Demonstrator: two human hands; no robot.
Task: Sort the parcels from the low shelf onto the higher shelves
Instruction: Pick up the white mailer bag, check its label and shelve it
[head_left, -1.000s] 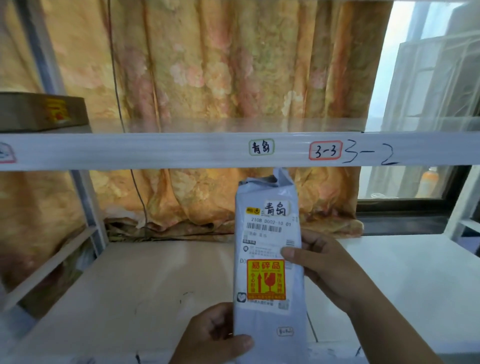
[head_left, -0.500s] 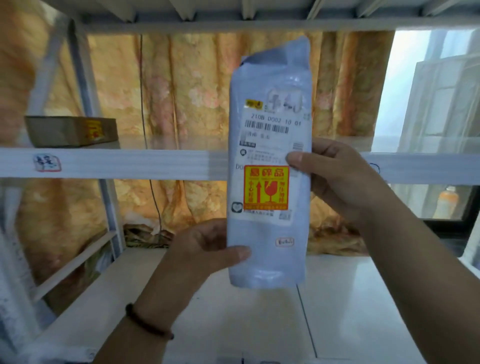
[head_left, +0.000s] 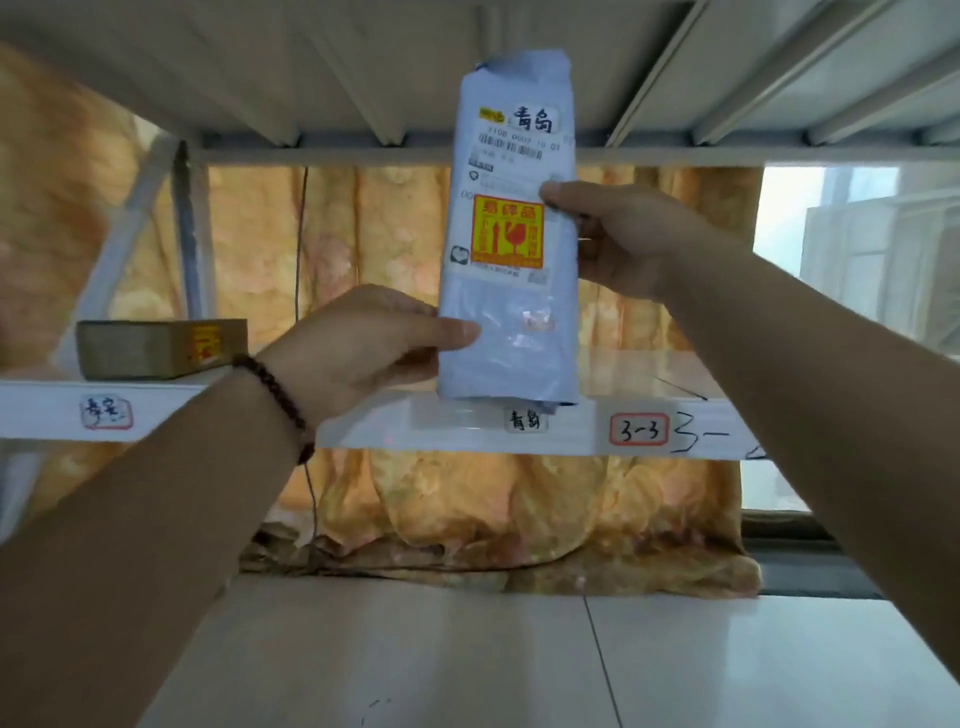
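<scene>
I hold a tall grey plastic parcel (head_left: 511, 332) upright with both hands. It carries a white shipping label and an orange-and-yellow fragile sticker. My left hand (head_left: 358, 343) grips its lower left edge, thumb across the front. My right hand (head_left: 618, 234) grips its right edge near the sticker. The parcel's bottom edge sits at the front lip of the higher shelf (head_left: 363, 421), just above a small handwritten label (head_left: 524, 420) whose characters match those on the parcel. Whether the parcel touches the shelf, I cannot tell.
A flat brown cardboard box (head_left: 156, 348) lies on the higher shelf at the left. The shelf rail bears a "3-3" tag (head_left: 639, 430). A white low shelf (head_left: 415, 654) lies below, another shelf's underside (head_left: 260, 62) above. An orange curtain (head_left: 493, 509) hangs behind, a window (head_left: 857, 260) at right.
Both hands have raised the parcel from just above the low shelf up to the higher shelf's front edge. The view has tilted upward with it.
</scene>
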